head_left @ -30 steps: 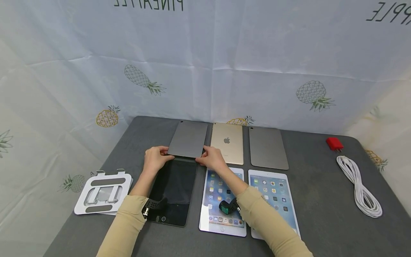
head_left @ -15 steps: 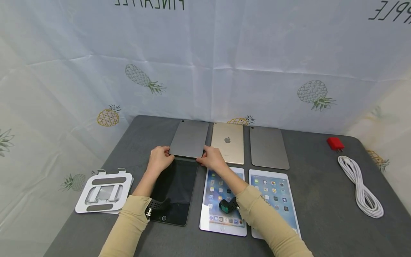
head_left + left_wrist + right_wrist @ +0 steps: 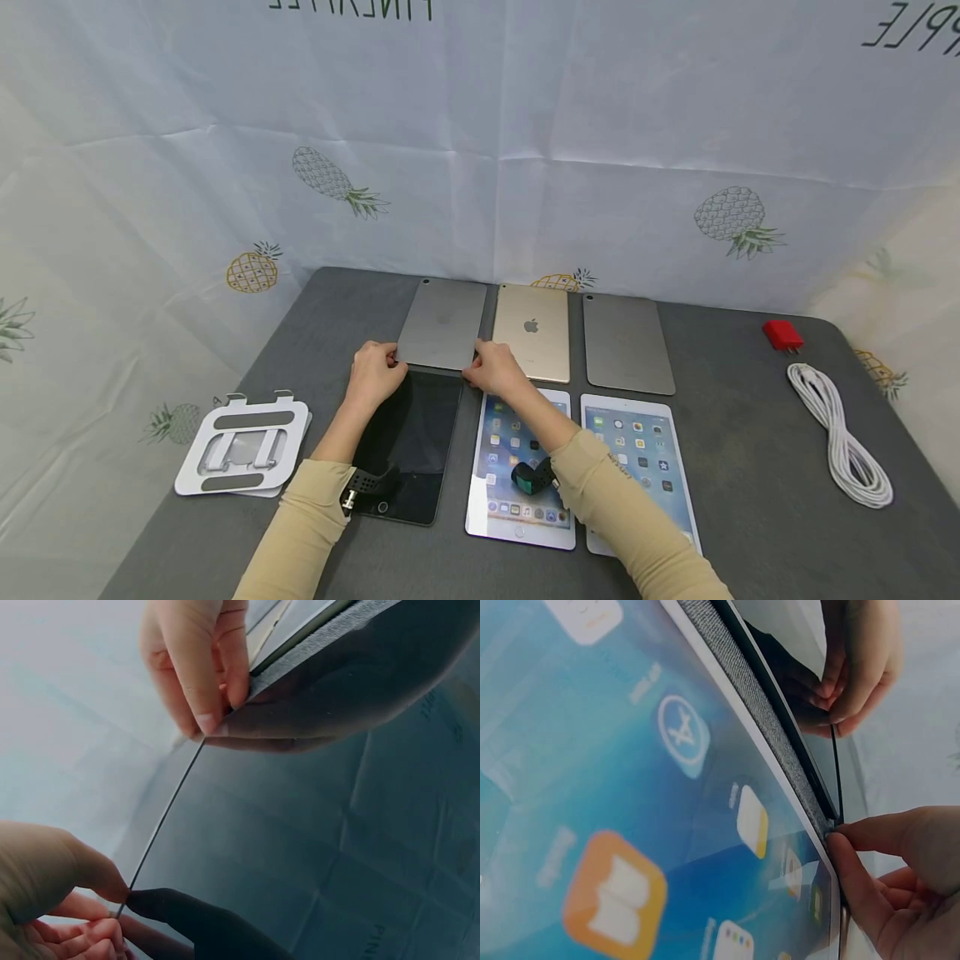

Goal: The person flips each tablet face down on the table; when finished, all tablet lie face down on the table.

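A grey tablet (image 3: pixel 441 325) lies face down at the back left of the table. My left hand (image 3: pixel 375 371) pinches its near left corner between thumb and fingers. At the near right corner my right hand (image 3: pixel 495 368) pinches the same edge. Seen from the left wrist, that thin edge (image 3: pixel 166 810) runs between the two hands. Just in front, a black tablet (image 3: pixel 408 442) lies screen up, its upper end right by the grey one and its glass mirroring the hands. Under my right forearm is a white tablet (image 3: pixel 517 500) with its screen lit.
Beside the grey tablet lie a gold tablet (image 3: pixel 530 337) and another grey tablet (image 3: pixel 628 346), both face down. A second lit white tablet (image 3: pixel 645 450) is partly behind my sleeve. A white folding stand (image 3: pixel 243 446) sits left. Right are a red charger (image 3: pixel 782 335) and a coiled white cable (image 3: pixel 843 437).
My left hand has shifted slightly right, still at the grey tablet's corner. The right hand has barely moved. The grey tablet's back looks a little lighter now.
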